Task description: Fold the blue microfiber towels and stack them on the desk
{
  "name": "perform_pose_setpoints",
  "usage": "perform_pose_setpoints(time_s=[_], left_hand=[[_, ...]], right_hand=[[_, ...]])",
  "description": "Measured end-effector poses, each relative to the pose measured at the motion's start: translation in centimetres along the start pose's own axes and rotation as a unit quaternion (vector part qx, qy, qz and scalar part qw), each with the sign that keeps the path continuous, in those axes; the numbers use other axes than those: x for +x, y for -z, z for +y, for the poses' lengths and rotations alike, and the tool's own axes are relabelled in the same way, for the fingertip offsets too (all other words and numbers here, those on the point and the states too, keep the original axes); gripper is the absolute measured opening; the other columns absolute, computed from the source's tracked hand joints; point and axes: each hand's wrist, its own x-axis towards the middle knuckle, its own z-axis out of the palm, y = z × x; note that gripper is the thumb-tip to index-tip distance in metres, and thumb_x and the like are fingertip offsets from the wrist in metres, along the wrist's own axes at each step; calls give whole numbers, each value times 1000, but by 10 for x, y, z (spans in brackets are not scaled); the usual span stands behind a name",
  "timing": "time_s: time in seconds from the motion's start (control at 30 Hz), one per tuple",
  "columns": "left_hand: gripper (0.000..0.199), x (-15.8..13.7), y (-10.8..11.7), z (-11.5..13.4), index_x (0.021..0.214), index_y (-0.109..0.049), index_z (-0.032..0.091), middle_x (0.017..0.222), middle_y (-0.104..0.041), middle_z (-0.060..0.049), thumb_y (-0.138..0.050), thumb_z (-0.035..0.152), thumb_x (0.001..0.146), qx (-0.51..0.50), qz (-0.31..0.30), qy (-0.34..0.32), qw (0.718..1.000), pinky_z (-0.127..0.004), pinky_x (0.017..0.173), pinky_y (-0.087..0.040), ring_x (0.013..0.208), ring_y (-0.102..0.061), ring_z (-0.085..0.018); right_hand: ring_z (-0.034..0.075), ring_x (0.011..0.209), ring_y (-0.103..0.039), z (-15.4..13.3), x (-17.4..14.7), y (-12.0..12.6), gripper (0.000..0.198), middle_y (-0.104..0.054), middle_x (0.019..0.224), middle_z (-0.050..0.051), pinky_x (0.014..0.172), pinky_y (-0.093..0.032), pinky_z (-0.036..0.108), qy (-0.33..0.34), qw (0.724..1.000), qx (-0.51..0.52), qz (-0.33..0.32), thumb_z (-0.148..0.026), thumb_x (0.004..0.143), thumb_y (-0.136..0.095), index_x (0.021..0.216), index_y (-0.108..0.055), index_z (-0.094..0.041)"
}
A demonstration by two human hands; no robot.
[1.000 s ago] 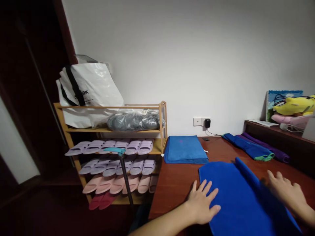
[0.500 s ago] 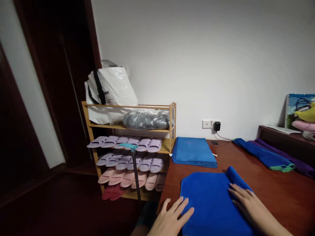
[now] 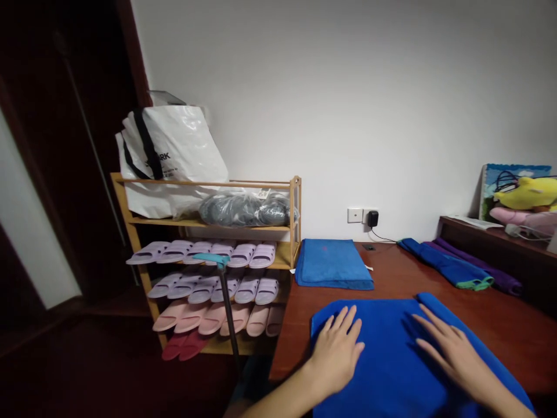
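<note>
A bright blue cloth [image 3: 387,348] lies spread on the reddish-brown table, its right edge folded or rolled over into a long raised strip. My left hand [image 3: 337,351] rests on the left part of the cloth, palm down with fingers stretched out. On the right, my right hand [image 3: 452,351] is over the cloth beside the raised strip, fingers extended. Neither hand grips anything. Behind the cloth sits a folded lighter blue towel stack [image 3: 333,264].
A blue cloth with green edging [image 3: 452,267] and a purple cloth [image 3: 500,278] lie at the table's back right. A shoe rack [image 3: 296,226] of slippers stands left, with a blue-topped pole [image 3: 228,307] before it. A black adapter [image 3: 373,219] is plugged into the wall.
My left hand has moved forward onto the cloth from its left edge. My right hand has shifted a little inward from the strip, which now lies wider. The view has turned slightly right.
</note>
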Motion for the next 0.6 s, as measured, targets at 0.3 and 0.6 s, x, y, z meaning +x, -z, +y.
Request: perform_pose_setpoints(time_s=[0.3, 0.6], left_hand=[[57, -15, -11, -14, 147, -23, 30, 153, -19, -3, -24, 54, 96, -43, -77, -1, 996, -58, 110, -11, 140, -11, -30], [51, -26, 3, -30, 144, -27, 34, 151, -24, 0, -28, 52, 96, -74, -70, -20, 995, -52, 111, -16, 139, -19, -24]], right_hand=[[19, 135, -27, 2, -2, -21, 55, -29, 146, -5, 108, -34, 43, -26, 993, 51, -107, -58, 89, -34, 140, -31, -39], [24, 124, -46, 116, -32, -31, 49, -53, 130, 3, 107, -37, 44, -55, 998, 4, -22, -49, 87, -38, 119, -61, -22]])
